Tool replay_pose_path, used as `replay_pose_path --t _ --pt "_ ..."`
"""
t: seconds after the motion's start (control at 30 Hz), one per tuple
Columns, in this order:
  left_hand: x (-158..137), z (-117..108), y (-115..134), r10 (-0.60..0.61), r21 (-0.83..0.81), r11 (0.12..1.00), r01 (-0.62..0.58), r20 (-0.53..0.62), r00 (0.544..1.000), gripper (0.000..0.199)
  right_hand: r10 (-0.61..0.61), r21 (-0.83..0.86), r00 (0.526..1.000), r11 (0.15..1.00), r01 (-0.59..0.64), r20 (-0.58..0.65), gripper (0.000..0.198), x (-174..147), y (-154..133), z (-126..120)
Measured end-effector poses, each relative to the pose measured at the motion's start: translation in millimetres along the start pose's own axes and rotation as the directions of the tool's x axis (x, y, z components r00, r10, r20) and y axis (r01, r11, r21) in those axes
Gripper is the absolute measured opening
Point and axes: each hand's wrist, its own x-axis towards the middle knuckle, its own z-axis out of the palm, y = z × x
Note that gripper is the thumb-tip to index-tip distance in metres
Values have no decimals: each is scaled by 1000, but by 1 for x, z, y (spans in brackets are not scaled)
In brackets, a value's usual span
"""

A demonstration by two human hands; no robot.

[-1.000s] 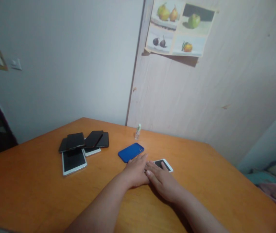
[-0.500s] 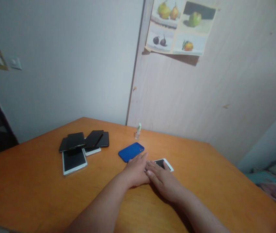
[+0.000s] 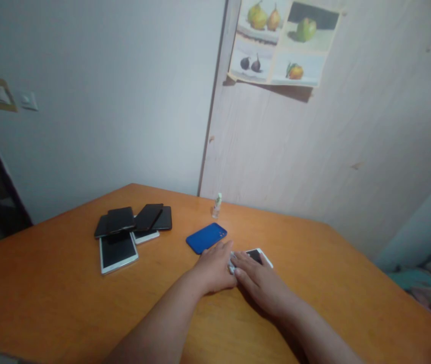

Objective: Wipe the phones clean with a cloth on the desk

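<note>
A white phone [image 3: 255,255] with a dark screen lies on the orange-brown table [image 3: 155,313], partly hidden beneath my right hand [image 3: 256,278]. That hand rests over it with fingers stretched out and laid flat, pointing left. My left hand [image 3: 215,268] is at the phone's left end, fingers extended and close together, thumb out of sight. A small whitish patch [image 3: 232,263] shows between the two hands; I cannot tell whether it is the phone's end or a cloth. Just beyond my left fingers lies a blue phone case or phone [image 3: 206,237], camera corner at the right.
Left of my hands, several dark devices [image 3: 120,220] overlap in a pile, with a white-framed tablet [image 3: 119,252] in front and a white device [image 3: 146,236] partly covered. A small clear bottle [image 3: 217,207] stands near the back edge. Fruit pictures [image 3: 284,43] hang on the panel.
My right hand has slid slightly right, showing more of the whitish patch between the hands. My left hand stays in about the same place. The view has shifted a little.
</note>
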Motion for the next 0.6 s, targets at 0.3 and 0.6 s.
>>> replay_pose_path --t 0.3,0.6 --pt "1 2 -1 6 12 1000 -6 -17 1000 94 272 -86 959 956 -279 -81 54 2 30 -7" --pt "-3 -5 5 4 45 999 -3 -25 1000 68 193 -80 980 977 -196 -47 57 -1 21 -9"
